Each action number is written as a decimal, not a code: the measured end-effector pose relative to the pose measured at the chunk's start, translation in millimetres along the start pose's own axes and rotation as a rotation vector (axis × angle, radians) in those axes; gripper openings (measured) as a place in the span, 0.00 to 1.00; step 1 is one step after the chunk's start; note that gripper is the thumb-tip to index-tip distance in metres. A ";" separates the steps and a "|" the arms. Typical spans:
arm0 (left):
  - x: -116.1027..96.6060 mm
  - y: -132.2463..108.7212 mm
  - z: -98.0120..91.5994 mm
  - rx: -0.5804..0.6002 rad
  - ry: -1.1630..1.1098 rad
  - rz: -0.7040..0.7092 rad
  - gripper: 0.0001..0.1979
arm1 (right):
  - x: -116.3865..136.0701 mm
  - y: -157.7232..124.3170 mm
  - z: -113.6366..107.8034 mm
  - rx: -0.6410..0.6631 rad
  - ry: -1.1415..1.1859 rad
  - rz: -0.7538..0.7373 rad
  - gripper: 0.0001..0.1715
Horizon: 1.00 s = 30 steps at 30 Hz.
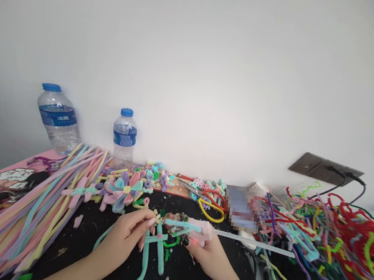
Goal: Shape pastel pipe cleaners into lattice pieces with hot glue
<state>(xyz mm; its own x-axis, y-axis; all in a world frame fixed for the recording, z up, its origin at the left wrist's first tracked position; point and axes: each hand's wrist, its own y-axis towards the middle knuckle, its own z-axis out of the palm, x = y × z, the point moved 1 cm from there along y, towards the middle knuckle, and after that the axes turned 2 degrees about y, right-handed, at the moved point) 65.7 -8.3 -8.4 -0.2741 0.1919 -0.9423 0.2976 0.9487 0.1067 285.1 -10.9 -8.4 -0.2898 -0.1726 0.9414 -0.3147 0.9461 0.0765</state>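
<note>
My left hand (129, 235) is closed in a pinch on a small craft piece made of mint-green pipe cleaners (155, 249), whose stems hang down over the black mat (93, 237). My right hand (209, 254) grips a pink hot glue gun (193, 227) with a white glue stick (252, 242) sticking out to the right. The gun's nozzle points left at the top of the pipe-cleaner piece, close to my left fingertips.
Long pastel pipe cleaners (28, 211) lie at the left. A pastel flower (124, 190), small loops and scissors (201, 191) sit behind. A tangled bright heap (341, 240) fills the right. Two water bottles (58, 119) (124, 136) and a wall socket (323, 168) stand by the wall.
</note>
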 end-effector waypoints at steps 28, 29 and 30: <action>-9.3 -11.3 15.0 0.266 0.037 -0.001 0.16 | 28.5 -8.9 17.8 0.035 -0.723 -0.529 0.19; -11.3 -11.1 14.1 0.260 0.054 0.008 0.15 | 28.7 -9.0 18.6 0.027 -0.719 -0.539 0.18; -12.8 -10.7 13.1 0.250 0.068 0.018 0.15 | 28.8 -9.0 18.8 0.023 -0.715 -0.550 0.18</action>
<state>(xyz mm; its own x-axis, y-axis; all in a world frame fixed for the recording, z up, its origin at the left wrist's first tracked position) 78.0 -24.3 -1.6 -0.3252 0.2327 -0.9166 0.5171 0.8552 0.0336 262.6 -29.5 11.8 -0.5838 -0.7354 0.3441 -0.5905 0.6755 0.4417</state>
